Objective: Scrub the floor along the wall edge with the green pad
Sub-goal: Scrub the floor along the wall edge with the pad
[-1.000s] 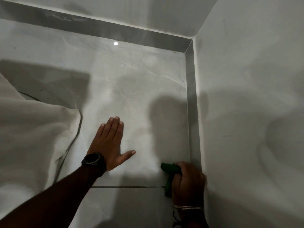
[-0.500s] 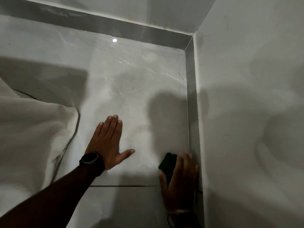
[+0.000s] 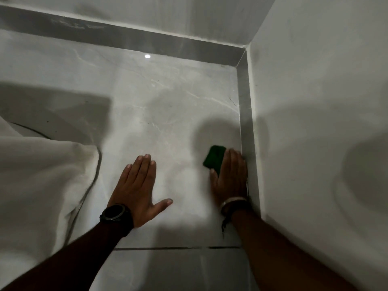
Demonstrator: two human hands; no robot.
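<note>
The green pad (image 3: 214, 158) lies flat on the pale marble floor (image 3: 159, 106), close to the grey skirting strip (image 3: 245, 114) at the foot of the right wall. My right hand (image 3: 230, 175) presses down on the pad with flat fingers, covering its near right part; the hand's outer edge touches the skirting. My left hand (image 3: 137, 185), with a black watch on its wrist, rests palm down on the floor to the left, fingers spread and holding nothing.
The white right wall (image 3: 319, 122) and the far wall meet in a corner (image 3: 244, 51) ahead. A white cloth (image 3: 42, 181) drapes onto the floor at the left. A dark grout line (image 3: 178, 248) crosses the floor near my forearms.
My right hand has pushed the green pad forward along the right wall edge, past the grout line, and flattened out on it. The left hand stays planted on the floor.
</note>
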